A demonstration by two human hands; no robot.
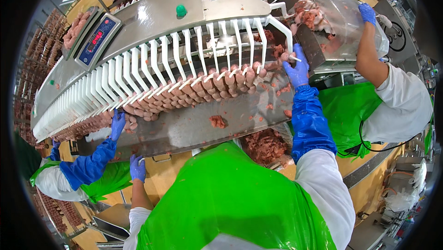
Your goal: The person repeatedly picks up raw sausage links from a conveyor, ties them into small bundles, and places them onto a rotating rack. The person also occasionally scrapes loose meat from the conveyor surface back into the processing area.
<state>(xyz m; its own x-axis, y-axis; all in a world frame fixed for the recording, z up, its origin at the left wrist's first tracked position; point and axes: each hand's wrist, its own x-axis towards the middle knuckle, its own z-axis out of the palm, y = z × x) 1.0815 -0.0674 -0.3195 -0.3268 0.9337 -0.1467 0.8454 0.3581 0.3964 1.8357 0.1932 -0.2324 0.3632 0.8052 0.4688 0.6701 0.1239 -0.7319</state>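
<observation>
My right hand (pixel 297 69), in a blue glove and blue sleeve cover, is raised at the right end of a long hanging rack. Its fingers and thumb close around a pale sausage link (pixel 284 56), beside the tip of a white hook (pixel 290 40). My left hand (pixel 137 168), also blue-gloved, hangs low by the near edge of the metal tray (pixel 184 132), fingers apart and seemingly holding nothing. Strings of linked sausages (pixel 221 86) hang in a row from the white hooks. Part of the link in my right hand is hidden by the glove.
Ground meat lies as a clump (pixel 218 121) on the tray and a heap (pixel 265 147) below it. Co-workers' gloved hands are at the left (pixel 117 124) and upper right (pixel 367 14). A digital scale (pixel 98 40) carries sausages, near green knobs (pixel 181 10).
</observation>
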